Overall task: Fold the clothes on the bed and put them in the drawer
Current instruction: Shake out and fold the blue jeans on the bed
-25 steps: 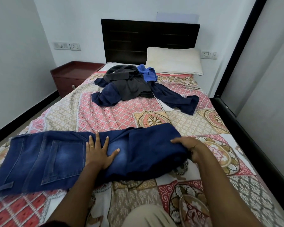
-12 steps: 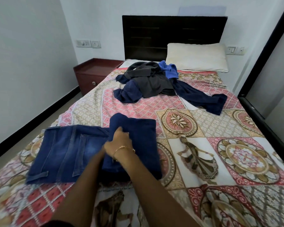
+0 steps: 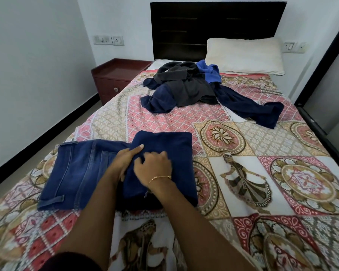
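A pair of blue jeans (image 3: 74, 171) lies across the near part of the bed (image 3: 243, 145), its leg half (image 3: 164, 141) folded back over the middle. My left hand (image 3: 125, 159) grips the left edge of that folded layer, thumb on top and fingers beneath. Right beside it, my right hand (image 3: 155, 163), with a thin gold bracelet, has its fingers curled into the same fold. Farther up the bed is a loose pile of clothes (image 3: 188, 89): a grey garment, a navy one with sleeves spread out (image 3: 262, 112), and a bright blue one (image 3: 209, 71).
A dark red nightstand with a drawer (image 3: 114, 81) stands left of the bed by the wall. A cream pillow (image 3: 245, 55) leans on the dark headboard (image 3: 213, 26). A black-framed panel (image 3: 325, 133) runs along the bed's right side.
My right hand carried the jeans' leg end leftwards and laid it over the middle. My left hand went from pressing flat on the denim to holding the fold's edge.
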